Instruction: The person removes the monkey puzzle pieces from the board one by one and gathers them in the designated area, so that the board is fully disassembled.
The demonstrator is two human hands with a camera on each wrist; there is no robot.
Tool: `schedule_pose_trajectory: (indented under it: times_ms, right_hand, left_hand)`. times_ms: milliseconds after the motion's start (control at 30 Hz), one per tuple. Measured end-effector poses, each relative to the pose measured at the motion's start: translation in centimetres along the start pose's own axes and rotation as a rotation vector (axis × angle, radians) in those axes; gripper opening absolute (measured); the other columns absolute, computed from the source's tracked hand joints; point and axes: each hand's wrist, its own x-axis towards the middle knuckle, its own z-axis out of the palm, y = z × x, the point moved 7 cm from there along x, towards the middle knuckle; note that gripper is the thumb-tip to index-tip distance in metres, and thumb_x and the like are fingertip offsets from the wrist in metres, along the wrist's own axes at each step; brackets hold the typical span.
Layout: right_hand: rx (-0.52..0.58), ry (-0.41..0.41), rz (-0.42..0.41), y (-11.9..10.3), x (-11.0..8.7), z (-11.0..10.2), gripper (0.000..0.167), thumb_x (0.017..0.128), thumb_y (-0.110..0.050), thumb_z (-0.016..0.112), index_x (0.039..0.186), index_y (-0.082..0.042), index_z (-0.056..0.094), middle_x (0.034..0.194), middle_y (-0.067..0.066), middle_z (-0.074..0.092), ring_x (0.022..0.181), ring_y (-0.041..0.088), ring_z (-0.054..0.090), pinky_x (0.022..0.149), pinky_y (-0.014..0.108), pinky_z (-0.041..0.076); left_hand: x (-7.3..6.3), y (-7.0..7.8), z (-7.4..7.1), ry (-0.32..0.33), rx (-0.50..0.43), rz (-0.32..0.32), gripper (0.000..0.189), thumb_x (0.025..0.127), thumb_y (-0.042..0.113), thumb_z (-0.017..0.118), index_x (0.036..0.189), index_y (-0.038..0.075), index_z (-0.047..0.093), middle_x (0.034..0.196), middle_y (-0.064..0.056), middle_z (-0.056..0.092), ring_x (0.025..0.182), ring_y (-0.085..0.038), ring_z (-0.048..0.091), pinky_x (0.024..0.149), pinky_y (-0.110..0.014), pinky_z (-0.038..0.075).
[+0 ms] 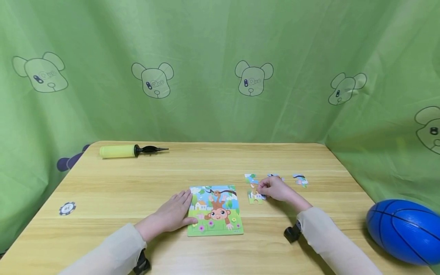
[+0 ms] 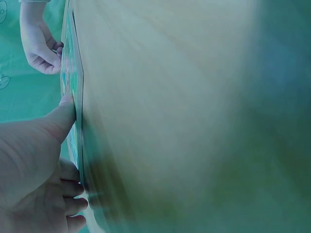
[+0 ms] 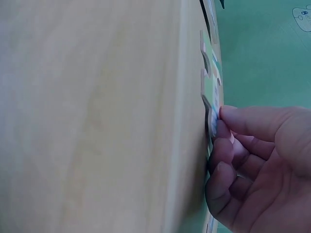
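A square monkey jigsaw puzzle lies on the table in front of me. My left hand rests along its left edge with fingers extended, the thumb lying over the puzzle's edge. To the right of the puzzle, my right hand pinches a jigsaw piece between thumb and fingertips. In the right wrist view, that jigsaw piece stays at table level, its notched edge showing. Other jigsaw pieces lie around the right hand: one behind it, one to its right, and one partly hidden.
A yellow hand pump with a black nozzle lies at the table's back left. A poker chip is near the left edge. A blue ball sits at the right. Green curtains surround the wooden table.
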Motion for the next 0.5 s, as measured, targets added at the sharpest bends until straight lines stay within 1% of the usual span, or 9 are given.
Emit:
schedule_pose_trajectory:
  times_ms: [267, 500]
  right_hand:
    - [-0.019, 0.001, 0.019, -0.09, 0.03, -0.13, 0.011, 0.089, -0.003, 0.057, 0.081, -0.001, 0.064, 0.063, 0.002, 0.052, 0.054, 0.011, 0.041, 0.047, 0.020, 0.033]
    - [-0.033, -0.005, 0.011, -0.12, 0.08, -0.10, 0.010, 0.089, -0.002, 0.057, 0.082, 0.000, 0.064, 0.065, 0.003, 0.053, 0.054, 0.011, 0.042, 0.047, 0.020, 0.033]
  left_hand:
    - [-0.08, 0.07, -0.10, 0.000, -0.014, -0.004, 0.083, 0.088, 0.050, 0.052, 0.137, -0.013, 0.029, 0.144, -0.026, 0.024, 0.132, -0.040, 0.022, 0.107, -0.048, 0.020]
    - [-0.03, 0.02, -0.04, -0.001, -0.009, -0.004, 0.083, 0.088, 0.050, 0.052, 0.137, -0.013, 0.029, 0.144, -0.026, 0.024, 0.132, -0.040, 0.022, 0.107, -0.048, 0.020]
